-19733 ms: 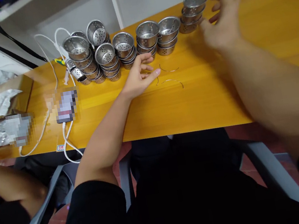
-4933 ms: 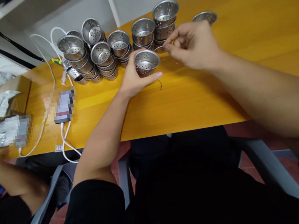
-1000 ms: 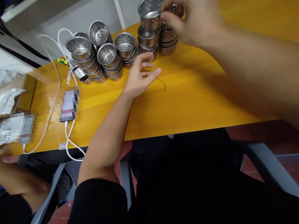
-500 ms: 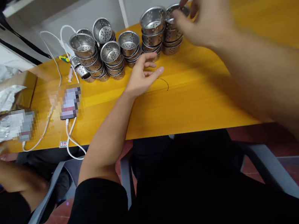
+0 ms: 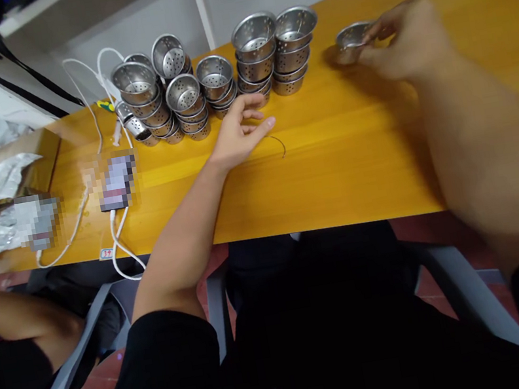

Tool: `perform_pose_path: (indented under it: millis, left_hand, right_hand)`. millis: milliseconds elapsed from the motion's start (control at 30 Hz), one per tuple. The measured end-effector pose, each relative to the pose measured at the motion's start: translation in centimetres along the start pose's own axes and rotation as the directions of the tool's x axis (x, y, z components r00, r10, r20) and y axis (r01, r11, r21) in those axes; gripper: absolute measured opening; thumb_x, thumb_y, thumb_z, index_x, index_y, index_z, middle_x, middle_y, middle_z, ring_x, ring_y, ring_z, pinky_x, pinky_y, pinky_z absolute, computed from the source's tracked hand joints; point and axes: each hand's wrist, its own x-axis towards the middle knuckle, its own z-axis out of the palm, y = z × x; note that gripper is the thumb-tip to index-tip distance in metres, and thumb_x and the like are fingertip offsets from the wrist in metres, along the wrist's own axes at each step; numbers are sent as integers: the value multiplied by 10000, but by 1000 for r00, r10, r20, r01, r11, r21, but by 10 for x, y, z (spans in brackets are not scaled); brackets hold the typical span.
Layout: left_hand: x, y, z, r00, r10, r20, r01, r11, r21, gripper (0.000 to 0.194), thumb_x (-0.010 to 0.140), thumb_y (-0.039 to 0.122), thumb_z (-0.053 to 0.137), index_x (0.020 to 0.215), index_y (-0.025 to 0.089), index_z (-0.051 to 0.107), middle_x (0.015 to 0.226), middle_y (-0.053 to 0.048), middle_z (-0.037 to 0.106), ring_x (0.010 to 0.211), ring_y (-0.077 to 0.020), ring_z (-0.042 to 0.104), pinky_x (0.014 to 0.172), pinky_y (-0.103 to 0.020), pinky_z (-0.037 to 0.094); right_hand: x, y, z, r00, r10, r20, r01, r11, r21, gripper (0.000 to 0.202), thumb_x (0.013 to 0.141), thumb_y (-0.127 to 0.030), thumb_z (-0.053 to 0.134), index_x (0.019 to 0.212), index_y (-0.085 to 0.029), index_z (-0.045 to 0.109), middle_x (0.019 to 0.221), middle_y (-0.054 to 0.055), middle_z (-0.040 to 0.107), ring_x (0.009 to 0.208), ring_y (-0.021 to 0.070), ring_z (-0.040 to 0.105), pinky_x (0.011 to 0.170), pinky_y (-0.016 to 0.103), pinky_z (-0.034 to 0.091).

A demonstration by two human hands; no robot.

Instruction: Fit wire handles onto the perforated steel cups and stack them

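Right hand [image 5: 405, 40] now on lone strainer [image 5: 349, 38]

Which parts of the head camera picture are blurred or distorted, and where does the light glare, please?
In the head view, the right hand and its forearm smear with motion blur beside a lone metal cup; the left hand and the stacked cups stay sharp. Wide-angle distortion bows the yellow table. Soft glare lies on its far right; two patches at left are pixelated.
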Motion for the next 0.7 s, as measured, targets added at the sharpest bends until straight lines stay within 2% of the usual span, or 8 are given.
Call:
perform_pose_path:
  millis: [133,200,267,367,433,567,633,700]
  left_hand:
    - [-1,2,-1,1000,13,-4,-13,999,46,666,973,663,691,1448,228,524,1483,-158,635,1217,-212,713,992,-362,645]
    - [-2,3,-1,1000,11,13,-11,1000,29,671,981,658,694,1469,242,498,1509,-147,620,1235,-198,710,992,-336,646]
    - [-3,5,0,999,33,35,-34,999,25,690,991,635,700,1514,256,458,1530,-141,605,1261,-191,709,995,-323,651]
    - [-4,8,3,994,79,76,-83,995,61,802,991,612,724,1621,294,341,1576,-146,575,1309,-198,715,1026,-344,662]
    - [-4,10,5,990,107,89,-114,991,74,860,991,666,700,1653,305,286,1599,-141,554,1369,-212,704,1081,-381,653]
    - [-3,11,4,991,129,31,-132,987,94,949,924,846,642,1603,245,363,1513,-117,604,1415,-245,697,1205,-473,597]
    - [-2,9,1,995,98,21,-100,989,110,1014,873,891,662,1591,230,387,1469,-122,634,1379,-254,714,1211,-493,590]
    - [-1,6,-2,997,71,19,-73,991,111,1053,850,911,665,1604,233,380,1457,-134,643,1360,-259,715,1206,-499,587]
  right_hand:
    - [-6,-19,-29,956,-66,-287,146,953,267,123,1020,-266,737,1099,-190,793,1279,223,722,1290,333,632,1041,463,523]
    - [-11,-28,-44,922,-152,-357,276,903,328,87,1001,-215,688,1033,-251,759,1400,193,684,1342,352,617,1054,509,532]
    - [-18,-39,-52,889,-271,-369,418,810,412,60,951,-212,691,941,-270,704,1386,160,693,1338,353,628,1052,523,542]
    - [-34,-64,-51,824,-471,-316,562,604,566,130,871,-324,779,876,-252,671,1344,147,701,1200,331,676,944,499,582]
    - [-46,-84,-44,811,-552,-194,536,565,627,221,849,-400,846,909,-244,702,1402,139,661,1087,291,685,909,482,598]
    - [-58,-110,-27,783,-618,71,418,607,676,359,940,-547,824,1144,-278,702,1534,107,575,1029,246,684,957,464,595]
    - [-57,-111,-20,817,-566,107,368,655,660,503,944,-591,824,1312,-302,638,1490,102,620,959,228,681,888,429,583]
    - [-54,-108,-14,870,-472,139,294,724,624,536,941,-571,825,1322,-265,605,1273,100,721,847,207,655,775,375,548]
